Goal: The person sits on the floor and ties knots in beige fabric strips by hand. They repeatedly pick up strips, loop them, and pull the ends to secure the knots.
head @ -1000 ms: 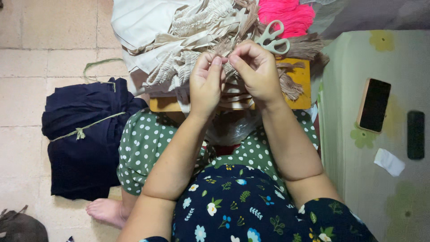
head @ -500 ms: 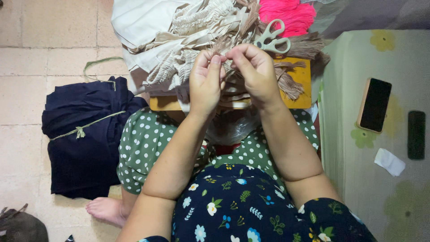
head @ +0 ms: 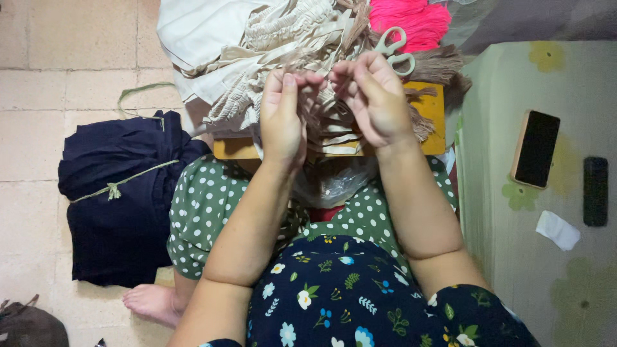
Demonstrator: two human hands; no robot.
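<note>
My left hand (head: 283, 119) and my right hand (head: 376, 99) are raised close together over a yellow board (head: 432, 115) on my lap. Both pinch beige cord strands (head: 318, 106) between thumb and fingertips. Under and beyond the hands lies a heap of beige cord pieces and cream fabric (head: 257, 45). Pale green-handled scissors (head: 393, 48) rest on the heap just past my right hand, beside a bundle of pink yarn (head: 411, 19).
A folded dark navy garment (head: 119, 193) tied with green cord lies on the tiled floor at left. At right a pale green mat (head: 514, 257) holds a phone (head: 536, 149), a black remote (head: 595, 191) and a white paper scrap (head: 558, 229). My bare foot (head: 151, 302) shows below.
The hands stay in place; only the fingers shift slightly on the cord strands.
</note>
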